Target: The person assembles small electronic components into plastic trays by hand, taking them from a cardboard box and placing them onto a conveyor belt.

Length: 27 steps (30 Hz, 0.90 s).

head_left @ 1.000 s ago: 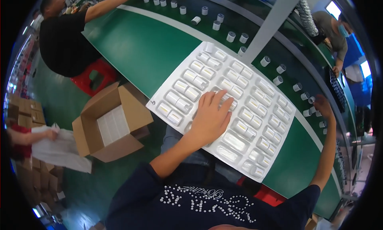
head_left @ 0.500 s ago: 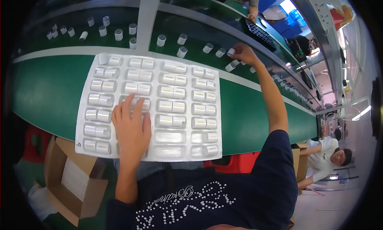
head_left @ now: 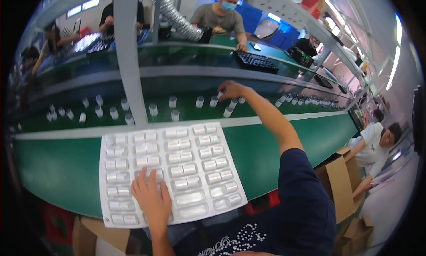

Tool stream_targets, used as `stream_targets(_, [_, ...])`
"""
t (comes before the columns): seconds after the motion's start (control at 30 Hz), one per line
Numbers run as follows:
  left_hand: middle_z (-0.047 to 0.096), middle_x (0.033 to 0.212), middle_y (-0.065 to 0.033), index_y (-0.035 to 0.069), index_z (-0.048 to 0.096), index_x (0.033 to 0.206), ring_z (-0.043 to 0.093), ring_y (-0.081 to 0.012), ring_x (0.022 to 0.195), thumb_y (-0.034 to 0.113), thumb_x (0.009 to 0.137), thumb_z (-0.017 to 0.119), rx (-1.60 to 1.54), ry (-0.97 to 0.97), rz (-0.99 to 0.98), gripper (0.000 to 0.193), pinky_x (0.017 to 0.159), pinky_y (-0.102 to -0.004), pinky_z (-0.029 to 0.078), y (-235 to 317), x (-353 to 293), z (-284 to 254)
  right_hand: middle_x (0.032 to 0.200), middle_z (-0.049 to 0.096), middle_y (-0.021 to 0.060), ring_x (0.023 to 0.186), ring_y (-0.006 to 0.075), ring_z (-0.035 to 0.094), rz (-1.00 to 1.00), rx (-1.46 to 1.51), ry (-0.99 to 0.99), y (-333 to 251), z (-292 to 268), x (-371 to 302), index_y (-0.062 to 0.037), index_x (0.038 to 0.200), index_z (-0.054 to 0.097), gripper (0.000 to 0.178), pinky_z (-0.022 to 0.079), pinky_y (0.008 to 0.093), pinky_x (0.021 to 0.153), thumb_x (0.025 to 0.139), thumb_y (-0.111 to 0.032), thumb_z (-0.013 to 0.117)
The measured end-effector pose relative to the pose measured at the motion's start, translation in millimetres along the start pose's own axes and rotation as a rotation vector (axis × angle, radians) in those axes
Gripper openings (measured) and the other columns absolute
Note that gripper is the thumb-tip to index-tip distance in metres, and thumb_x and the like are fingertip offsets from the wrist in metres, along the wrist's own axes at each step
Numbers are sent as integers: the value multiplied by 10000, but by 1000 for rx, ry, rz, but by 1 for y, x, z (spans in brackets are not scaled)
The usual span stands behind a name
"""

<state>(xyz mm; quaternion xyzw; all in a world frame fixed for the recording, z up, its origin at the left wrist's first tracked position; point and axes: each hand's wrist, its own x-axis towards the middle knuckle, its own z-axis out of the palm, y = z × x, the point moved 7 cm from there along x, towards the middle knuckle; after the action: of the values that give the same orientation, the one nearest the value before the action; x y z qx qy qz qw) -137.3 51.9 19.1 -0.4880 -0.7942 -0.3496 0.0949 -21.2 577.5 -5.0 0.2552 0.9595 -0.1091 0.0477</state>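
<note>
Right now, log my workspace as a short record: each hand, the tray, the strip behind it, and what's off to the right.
Left hand: over the tray's lower left half
Right hand: reached forward, fingertips at a white cylinder; grip unclear
Tray: white, on green table, mostly filled
Strip: dark green, with scattered loose cylinders
Right side: white-shirted person at open cardboard box

This place looks to be a factory hall, on a packing line. A long green conveyor belt [head_left: 259, 108] carries many small white cylinders [head_left: 172, 101], and beside it lies a green tabletop [head_left: 62, 167] with a moulded plastic tray [head_left: 188, 197]. Also a silver flexible duct [head_left: 175, 18], a masked co-worker [head_left: 217, 20], cardboard boxes [head_left: 339, 185] and tube lamps [head_left: 394, 52] show it.
</note>
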Motion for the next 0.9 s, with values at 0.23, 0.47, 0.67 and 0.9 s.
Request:
stream_targets(0.23, [512,1358,-192,37,587,1233,454,-398,1216,112,839,628,-5,-24,-14,403,1077,-520,285,1,-7,6,1103,686,185,1036,314,660,-36,5,16,-29,-4,-6,-36,1137,704,471,515,400,928,781,-345,726])
stream_targets(0.47, [509,1361,-192,34,587,1241,450,-399,1218,118,850,626,-6,-28,-43,402,1077,-518,285,-2,-8,12,1169,659,194,1084,348,634,-32,-116,128,-26,-21,-4,-45,1260,616,584,490,422,970,798,-387,720])
stream_targets(0.67, [514,1364,-175,39,587,1244,457,-388,1222,115,869,627,4,-8,-33,385,1079,-514,288,-1,-1,2,1046,684,154,898,254,677,-128,371,661,-114,-70,-69,-19,1129,671,334,532,347,810,855,-204,724])
stream_targets(0.9, [510,1370,-169,42,587,1257,450,-379,1231,111,868,631,48,-40,-45,398,1078,-508,290,2,1,4,1090,647,138,1048,308,599,-567,409,200,-254,46,-175,-47,1063,669,240,472,427,933,856,-161,713])
